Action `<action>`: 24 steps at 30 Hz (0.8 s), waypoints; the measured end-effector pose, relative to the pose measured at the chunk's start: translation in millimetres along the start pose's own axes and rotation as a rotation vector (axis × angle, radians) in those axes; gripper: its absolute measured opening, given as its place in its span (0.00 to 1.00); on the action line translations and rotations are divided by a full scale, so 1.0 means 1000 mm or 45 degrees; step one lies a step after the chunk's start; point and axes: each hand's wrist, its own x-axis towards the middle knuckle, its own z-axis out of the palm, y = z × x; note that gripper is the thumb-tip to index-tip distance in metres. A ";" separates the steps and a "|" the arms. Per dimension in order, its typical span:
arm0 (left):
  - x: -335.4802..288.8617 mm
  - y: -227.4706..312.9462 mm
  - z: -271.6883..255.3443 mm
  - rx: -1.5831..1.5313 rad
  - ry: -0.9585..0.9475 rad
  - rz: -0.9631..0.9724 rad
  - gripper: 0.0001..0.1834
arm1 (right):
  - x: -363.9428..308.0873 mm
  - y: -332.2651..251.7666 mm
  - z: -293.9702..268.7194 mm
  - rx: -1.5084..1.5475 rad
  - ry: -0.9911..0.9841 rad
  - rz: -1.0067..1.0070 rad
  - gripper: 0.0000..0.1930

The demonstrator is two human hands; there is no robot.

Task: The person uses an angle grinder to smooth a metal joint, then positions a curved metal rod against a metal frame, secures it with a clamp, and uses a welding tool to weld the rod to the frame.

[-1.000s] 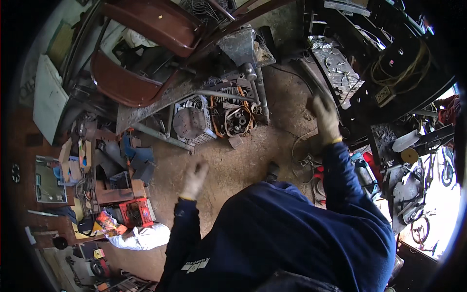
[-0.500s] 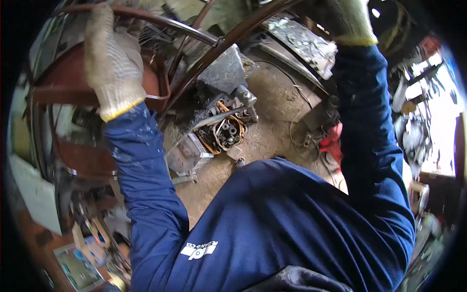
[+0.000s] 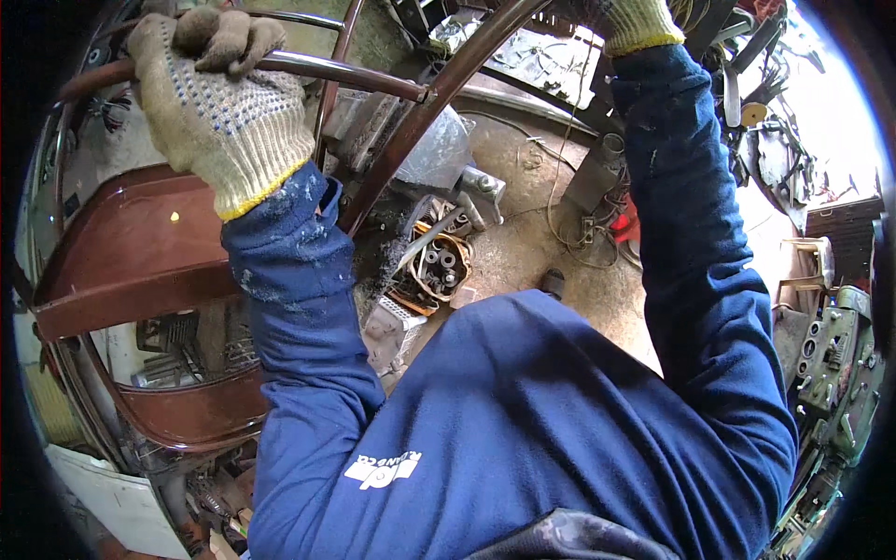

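Note:
My left hand (image 3: 217,98), in a dotted knit work glove, is closed around a thin brown metal tube (image 3: 350,77) at the upper left. That tube belongs to a brown tubular chair frame (image 3: 425,103) with curved brown seat panels (image 3: 140,252) below it. My right hand (image 3: 627,17), also gloved, grips a thicker brown bar of the same frame at the top edge; only its cuff and part of the glove show. Both arms in blue sleeves are raised. An engine part with orange wiring (image 3: 434,271) lies on the dirt floor beneath.
Dirt floor (image 3: 523,252) with scrap metal parts, loose wires (image 3: 569,201) and a red object (image 3: 627,224). Machinery and metal pieces (image 3: 831,355) crowd the right edge. A white panel (image 3: 112,499) lies at the lower left.
Both hands rose from hanging free over the floor to gripping the brown frame. The frame and my hands now sit closer to the camera than half a second ago.

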 end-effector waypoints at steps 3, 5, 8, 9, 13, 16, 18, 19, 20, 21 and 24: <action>-0.011 -0.010 0.012 0.210 0.080 0.207 0.16 | -0.003 -0.024 -0.004 0.098 -0.021 0.072 0.15; -0.008 -0.010 0.007 0.224 0.075 0.189 0.17 | -0.005 -0.018 -0.002 0.091 0.005 0.068 0.14; -0.008 -0.002 0.011 0.302 0.160 0.228 0.18 | -0.004 -0.022 0.005 0.137 0.027 0.116 0.13; -0.009 0.002 0.013 0.312 0.154 0.225 0.18 | -0.002 -0.025 0.007 0.162 0.032 0.142 0.13; -0.004 0.000 0.006 0.308 0.129 0.139 0.22 | 0.000 -0.035 0.009 1.234 0.142 0.893 0.16; 0.000 0.000 0.000 0.223 -0.041 0.029 0.23 | -0.008 -0.033 0.016 1.946 0.370 1.038 0.19; 0.001 0.001 0.001 0.221 -0.006 0.004 0.23 | -0.009 -0.043 0.020 2.157 0.419 1.004 0.21; -0.001 0.004 0.000 0.232 0.022 -0.002 0.23 | -0.002 -0.057 0.022 2.209 0.468 1.087 0.22; -0.002 0.009 -0.002 0.186 0.006 -0.031 0.23 | 0.004 -0.072 0.022 2.107 0.559 1.376 0.22; -0.003 0.011 -0.002 0.113 -0.024 -0.070 0.23 | 0.006 -0.075 0.022 2.144 0.585 1.441 0.23; -0.002 0.010 0.001 0.131 -0.005 -0.060 0.22 | -0.014 -0.051 0.037 2.611 0.551 1.180 0.27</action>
